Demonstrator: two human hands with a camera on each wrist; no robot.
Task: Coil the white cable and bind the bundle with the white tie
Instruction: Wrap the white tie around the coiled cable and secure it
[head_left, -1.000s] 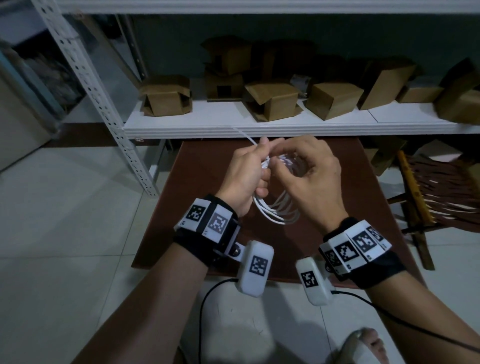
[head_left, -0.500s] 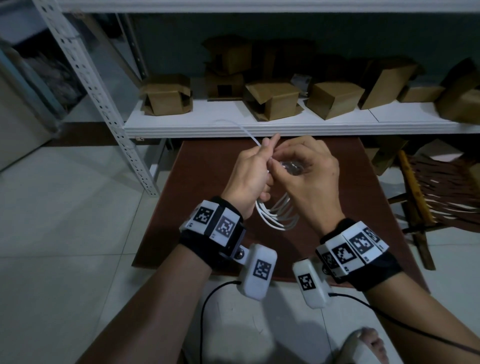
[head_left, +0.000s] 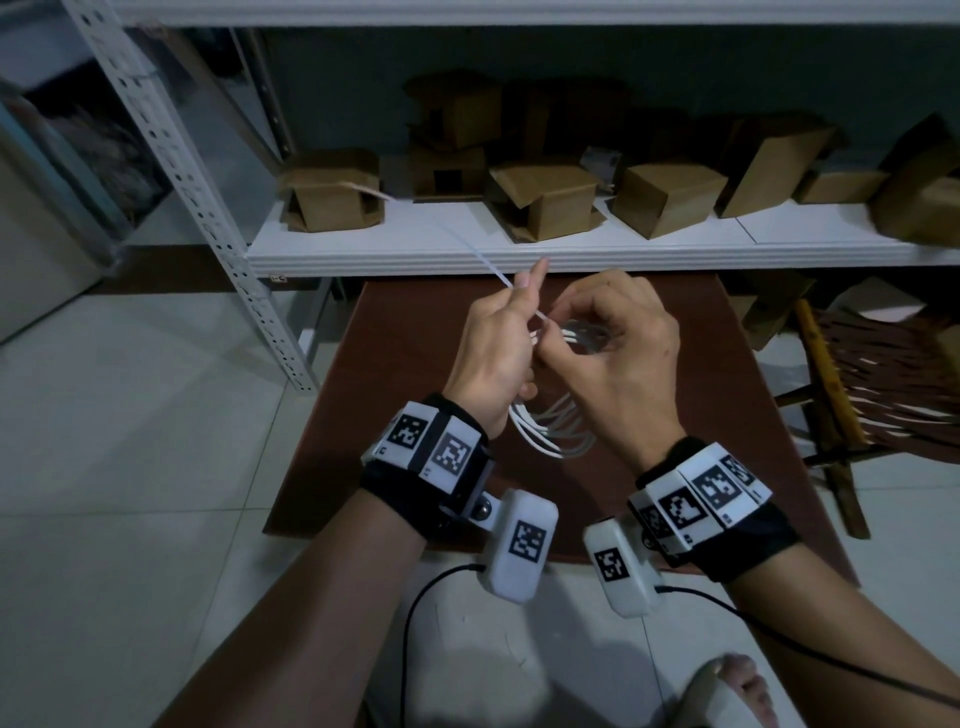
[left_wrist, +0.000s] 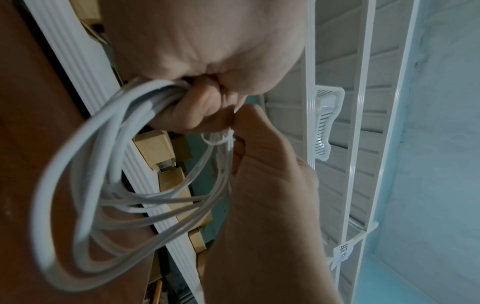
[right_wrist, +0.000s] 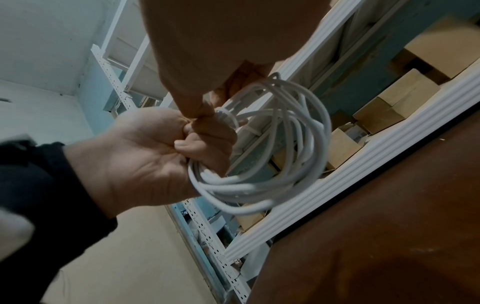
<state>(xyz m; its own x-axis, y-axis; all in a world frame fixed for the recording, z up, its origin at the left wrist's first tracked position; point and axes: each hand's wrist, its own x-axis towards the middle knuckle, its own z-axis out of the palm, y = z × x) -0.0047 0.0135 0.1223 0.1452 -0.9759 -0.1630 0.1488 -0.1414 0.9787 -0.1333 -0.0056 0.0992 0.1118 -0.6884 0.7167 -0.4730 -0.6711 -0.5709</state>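
The white cable (head_left: 545, 436) is wound into a loose coil held in the air above the brown table (head_left: 395, 415), between both hands. My left hand (head_left: 519, 301) pinches the tail of the white tie (head_left: 488, 265) between thumb and forefinger, and the tail runs up and to the left. Its lower fingers curl round the coil (left_wrist: 150, 90). My right hand (head_left: 566, 332) grips the coil (right_wrist: 233, 189) from the right, thumb against the tie. The tie's loop (right_wrist: 230, 117) circles the strands where the hands meet, and shows small in the left wrist view (left_wrist: 217, 142).
A white shelf (head_left: 519, 249) with several cardboard boxes (head_left: 332, 192) stands just behind the table. Its perforated metal upright (head_left: 208, 208) slants down at the left. A wooden folding chair (head_left: 831, 389) leans at the right. Pale floor tiles surround the table.
My left hand has drawn the tie's tail up and to the left, so more tail sticks out past its fingers. The coil stays between the hands.
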